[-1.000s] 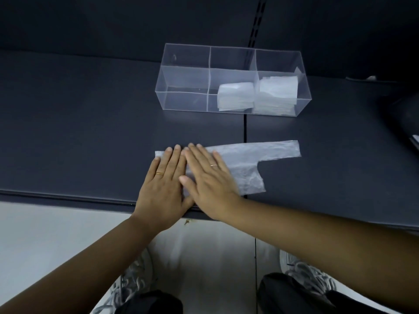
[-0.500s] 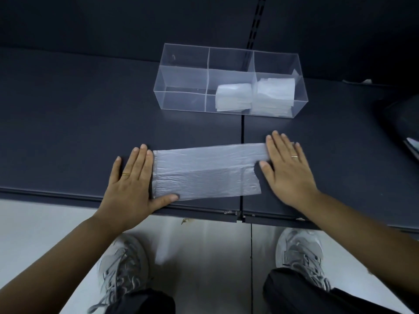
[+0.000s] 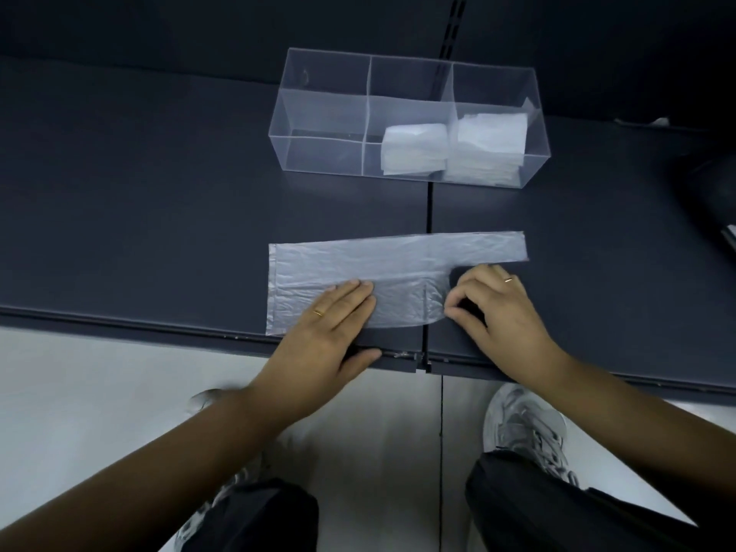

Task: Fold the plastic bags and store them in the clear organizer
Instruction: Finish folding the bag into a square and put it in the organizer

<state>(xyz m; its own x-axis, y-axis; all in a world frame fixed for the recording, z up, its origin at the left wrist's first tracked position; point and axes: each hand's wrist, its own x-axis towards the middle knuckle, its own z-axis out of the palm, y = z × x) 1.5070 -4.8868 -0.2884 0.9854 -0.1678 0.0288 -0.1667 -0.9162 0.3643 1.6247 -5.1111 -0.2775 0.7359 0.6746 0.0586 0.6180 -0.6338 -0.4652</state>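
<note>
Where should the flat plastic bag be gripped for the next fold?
Probably pinch the plastic bag at its curved right edge, coming from the right. It lies flat on the table, the left hand pins its near left part, and that edge is uncovered; the right hand curls its fingers there.

Dim, cool light — corners fall dark, edges bend slightly, perhaps faint motion blur.
</note>
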